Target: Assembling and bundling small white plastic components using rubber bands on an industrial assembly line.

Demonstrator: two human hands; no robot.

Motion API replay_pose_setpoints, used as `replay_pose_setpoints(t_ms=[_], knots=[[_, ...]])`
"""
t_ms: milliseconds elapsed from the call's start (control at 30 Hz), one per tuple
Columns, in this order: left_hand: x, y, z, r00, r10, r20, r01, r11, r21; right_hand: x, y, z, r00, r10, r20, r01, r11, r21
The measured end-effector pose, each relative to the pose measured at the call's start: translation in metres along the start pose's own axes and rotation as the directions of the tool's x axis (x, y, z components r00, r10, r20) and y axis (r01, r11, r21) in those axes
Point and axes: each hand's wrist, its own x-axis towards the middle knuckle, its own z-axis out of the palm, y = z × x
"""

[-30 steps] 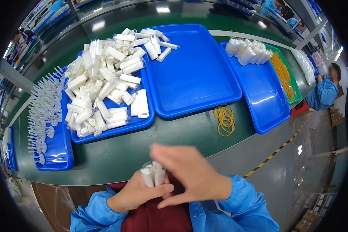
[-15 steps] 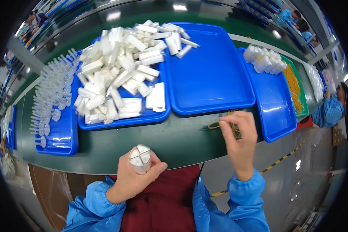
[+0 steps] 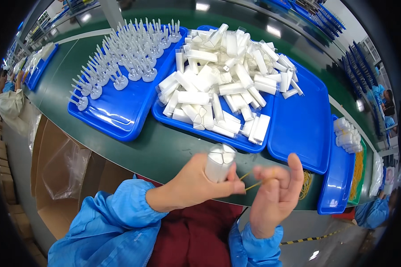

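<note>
My left hand (image 3: pixel 185 184) is closed round an upright bundle of white, wedge-ended sticks (image 3: pixel 218 167) in clear film, their ends facing up. A yellow rubber band (image 3: pixel 252 186) is stretched between the two hands, close beside the bundle. My right hand (image 3: pixel 274 198), partly blurred, hooks the band on its curled fingers, with one finger raised. Just beyond it, a small heap of rubber bands (image 3: pixel 306 184) lies on the green table. Ahead of the hands, many loose white sticks (image 3: pixel 240 84) are piled in a blue tray (image 3: pixel 165 115).
At left, a blue tray (image 3: pixel 107 122) carries clear stemmed plastic pieces (image 3: pixel 120 75). Another blue tray (image 3: pixel 298 133) adjoins the pile. Farther right, white bundles (image 3: pixel 347 135) stand in a narrow blue tray (image 3: pixel 334 193), beside yellow bands (image 3: pixel 357 173). An open cardboard box (image 3: pixel 62 178) sits below the table's edge.
My view has turned left. My right hand has come from the rubber-band heap over to the bundle, and a band is now stretched between both hands. My left hand keeps its hold.
</note>
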Motion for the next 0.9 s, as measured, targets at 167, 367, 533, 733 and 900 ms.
replay_pose_setpoints(t_ms=[167, 367, 533, 733, 900], knots=[[0.004, 0.007, -0.011, 0.853, -0.402, 0.332, 0.394, 0.914, 0.094, 0.023, -0.002, -0.01, 0.889, -0.066, 0.454, 0.304, 0.826, -0.475], [-0.004, -0.005, -0.013, 0.946, 0.034, 0.323, -0.218, 0.803, 0.555, 0.043, -0.013, -0.023, 0.672, 0.108, 0.732, 0.476, 0.694, -0.54], [-0.01, 0.009, -0.026, 0.92, -0.243, 0.307, 0.252, 0.968, 0.013, 0.034, -0.032, -0.028, 0.543, 0.123, 0.831, 0.59, 0.648, -0.481], [-0.016, -0.007, -0.008, 0.755, -0.486, 0.441, 0.601, 0.781, -0.169, 0.02, -0.04, -0.006, 0.291, -0.337, 0.895, 0.906, 0.398, -0.145], [-0.018, -0.005, -0.003, 0.949, -0.22, 0.226, 0.291, 0.886, -0.36, 0.02, -0.02, -0.008, 0.795, -0.098, 0.598, 0.268, 0.942, -0.201]])
